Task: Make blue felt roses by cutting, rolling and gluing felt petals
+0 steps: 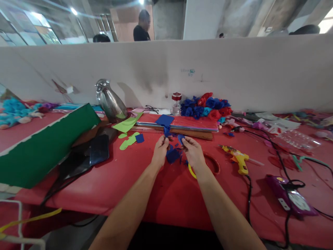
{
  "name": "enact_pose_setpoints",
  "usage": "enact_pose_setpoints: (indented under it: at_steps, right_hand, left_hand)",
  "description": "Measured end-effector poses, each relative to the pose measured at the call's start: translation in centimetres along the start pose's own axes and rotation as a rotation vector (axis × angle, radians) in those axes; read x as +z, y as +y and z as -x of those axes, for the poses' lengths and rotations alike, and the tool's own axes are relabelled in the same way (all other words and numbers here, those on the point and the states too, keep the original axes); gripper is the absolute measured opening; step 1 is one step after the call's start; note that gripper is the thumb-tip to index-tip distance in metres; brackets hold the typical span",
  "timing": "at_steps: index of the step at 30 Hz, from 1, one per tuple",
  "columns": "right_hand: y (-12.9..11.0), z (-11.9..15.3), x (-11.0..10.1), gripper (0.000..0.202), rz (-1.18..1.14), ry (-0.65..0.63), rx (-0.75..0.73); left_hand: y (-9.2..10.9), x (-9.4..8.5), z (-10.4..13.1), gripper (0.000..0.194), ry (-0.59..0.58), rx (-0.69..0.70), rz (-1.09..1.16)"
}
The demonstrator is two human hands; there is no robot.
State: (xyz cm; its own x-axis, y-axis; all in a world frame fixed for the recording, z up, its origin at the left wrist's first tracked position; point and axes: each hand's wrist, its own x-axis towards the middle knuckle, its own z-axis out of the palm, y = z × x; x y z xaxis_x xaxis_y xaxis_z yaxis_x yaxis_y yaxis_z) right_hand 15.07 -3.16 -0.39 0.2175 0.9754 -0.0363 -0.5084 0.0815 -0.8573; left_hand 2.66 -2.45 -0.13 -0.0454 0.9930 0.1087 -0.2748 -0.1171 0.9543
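Note:
Over the red table, my right hand (193,151) pinches a small blue paper piece (181,139) between thumb and fingers. My left hand (159,151) is closed, its fingertips pressed together just below a crumpled blue scrap (167,131); whether it grips that scrap is unclear. Between and beneath the hands lie a larger blue piece (172,156) and several tiny blue bits. A curved yellow and reddish-brown ring shape (215,164) lies partly hidden under my right forearm. Beyond the hands, a blue square (164,119) rests on a stack of coloured sheets (192,122).
Left are green paper scraps (128,141), a dark phone (99,150), a green box (47,149) and a steel jug (110,100). Right are a yellow glue gun (240,161), a purple device (291,196) and cords. Blue and red flowers (205,106) and a jar (176,104) stand behind.

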Motion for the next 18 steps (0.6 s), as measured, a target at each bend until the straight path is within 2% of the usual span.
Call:
enact_pose_setpoints:
  at_steps: [3,8,18]
  right_hand:
    - [-0.6,0.1,0.1,0.029,-0.107,-0.007,0.058]
    - [-1.2,0.4,0.3,0.024,-0.159,-0.031,0.103]
    - [-1.6,0.5,0.4,0.024,-0.150,0.079,0.083]
  left_hand:
    - [0.2,0.0,0.1,0.023,0.009,0.036,-0.050]
    - [0.4,0.1,0.4,0.020,0.003,0.044,-0.093]
    - [-0.1,0.4,0.5,0.016,0.043,0.022,-0.066]
